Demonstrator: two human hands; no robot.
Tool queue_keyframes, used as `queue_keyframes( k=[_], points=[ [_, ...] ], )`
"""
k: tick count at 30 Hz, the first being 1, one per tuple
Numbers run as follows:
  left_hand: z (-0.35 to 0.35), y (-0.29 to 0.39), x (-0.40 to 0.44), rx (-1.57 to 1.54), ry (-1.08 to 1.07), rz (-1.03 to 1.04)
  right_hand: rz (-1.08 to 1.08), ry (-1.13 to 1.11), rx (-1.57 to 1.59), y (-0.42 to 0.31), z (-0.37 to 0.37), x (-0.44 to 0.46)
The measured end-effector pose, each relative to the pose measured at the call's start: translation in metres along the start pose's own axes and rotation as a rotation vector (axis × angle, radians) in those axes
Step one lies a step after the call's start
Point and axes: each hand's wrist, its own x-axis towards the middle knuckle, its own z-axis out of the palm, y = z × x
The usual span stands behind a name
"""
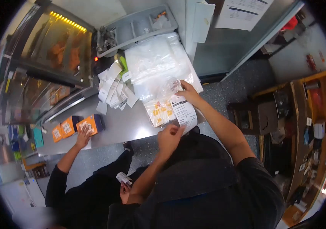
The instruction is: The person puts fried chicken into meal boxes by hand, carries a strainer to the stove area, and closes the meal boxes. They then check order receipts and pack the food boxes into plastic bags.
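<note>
My right hand (pixel 189 92) is closed at the gathered top of a clear plastic bag (pixel 161 112), which lies on the counter with yellow-and-white packaging inside. A printed receipt (pixel 184 112) hangs beside the bag, just below that hand. My left hand (pixel 169 139) is near the receipt's lower end with its fingers curled together; whether anything is between them is too small to tell. Behind the bag lies a stack of clear plastic bags (pixel 151 57).
A co-worker's hand (pixel 83 137) rests on orange boxes (pixel 69 126) at the left; their other hand holds a paper (pixel 124 178). Crumpled receipts (pixel 113 91), a grey divided tray (pixel 126 32), a heated glass cabinet (pixel 61 49) and wooden shelves (pixel 298 152) surround the metal counter (pixel 123 124).
</note>
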Motion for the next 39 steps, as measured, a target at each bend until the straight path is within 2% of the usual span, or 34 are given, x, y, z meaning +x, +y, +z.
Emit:
queue_keyframes(
  k=[2,4,5,8,10,11,12,13,15,16,18,19,20,21,22,24,25,27,28,30,31,33,34,36,37,38,39],
  points=[
    [-0.018,0.001,0.011,-0.076,0.240,0.205,0.022,-0.013,0.003,0.000,-0.005,0.001],
    [-0.041,0.004,0.037,0.013,0.364,0.353,0.113,-0.112,0.377,-0.003,-0.012,-0.013],
    [-0.044,0.001,0.058,0.022,0.462,0.512,0.170,-0.119,0.481,-0.011,-0.016,-0.022],
    [-0.048,0.007,0.097,0.132,0.450,0.544,0.128,-0.006,0.527,0.005,-0.022,-0.030],
    [-0.044,0.008,0.111,0.355,0.253,0.438,0.146,0.048,0.500,0.017,-0.022,-0.038],
    [-0.049,0.027,0.101,0.402,0.195,0.376,0.083,0.137,0.273,0.022,-0.024,-0.045],
    [-0.048,0.026,0.100,0.411,0.198,0.408,0.017,0.235,0.049,0.026,-0.027,-0.054],
    [-0.047,0.015,0.104,0.315,0.210,0.432,-0.001,0.344,0.119,0.028,-0.032,-0.071],
    [-0.037,-0.015,0.114,0.193,0.275,0.581,-0.116,0.461,0.281,0.054,-0.059,-0.109],
    [-0.036,-0.014,0.104,0.162,0.208,0.522,-0.077,0.552,0.381,0.040,-0.069,-0.149],
    [-0.032,-0.004,0.071,0.349,0.203,0.846,-0.149,0.698,0.234,0.083,-0.109,-0.217],
    [-0.020,-0.004,0.062,0.194,0.248,0.834,-0.106,0.745,0.113,0.108,-0.127,-0.256],
    [-0.016,0.021,0.033,0.491,0.167,0.943,-0.057,0.911,-0.010,0.118,-0.136,-0.299],
    [0.004,0.034,0.015,0.453,0.126,1.045,-0.075,0.966,0.094,0.162,-0.154,-0.336],
    [0.021,0.047,-0.005,0.500,0.161,1.200,0.042,1.053,-0.008,0.160,-0.161,-0.395],
    [0.051,0.099,-0.067,0.579,0.043,1.049,0.053,1.227,-0.159,0.223,-0.182,-0.485],
    [0.066,0.121,-0.087,0.586,0.029,1.088,0.087,1.245,-0.096,0.227,-0.181,-0.533],
    [0.111,0.164,-0.120,0.473,-0.077,0.942,0.175,1.322,-0.103,0.238,-0.184,-0.626],
    [0.141,0.185,-0.143,0.463,-0.086,0.973,0.231,1.376,-0.160,0.245,-0.188,-0.667],
    [0.217,0.224,-0.192,0.328,-0.253,0.885,0.313,1.405,-0.138,0.248,-0.195,-0.739],
    [0.257,0.242,-0.216,0.192,-0.352,0.968,0.304,1.423,-0.131,0.249,-0.201,-0.765],
    [0.338,0.285,-0.265,0.022,-0.487,1.084,0.289,1.525,0.199,0.252,-0.218,-0.809],
    [0.378,0.309,-0.292,-0.012,-0.521,1.124,0.286,1.537,0.209,0.259,-0.230,-0.826],
    [0.465,0.360,-0.336,-0.195,-0.577,1.359,0.173,1.604,0.521,0.269,-0.258,-0.859],
    [0.488,0.395,-0.384,-0.214,-0.668,1.307,0.172,1.613,0.525,0.277,-0.272,-0.877],
    [0.510,0.425,-0.430,-0.233,-0.759,1.247,0.168,1.636,0.665,0.294,-0.286,-0.900],
    [0.568,0.448,-0.432,-0.337,-0.865,1.210,0.168,1.652,0.805,0.310,-0.298,-0.924]
  ],
)
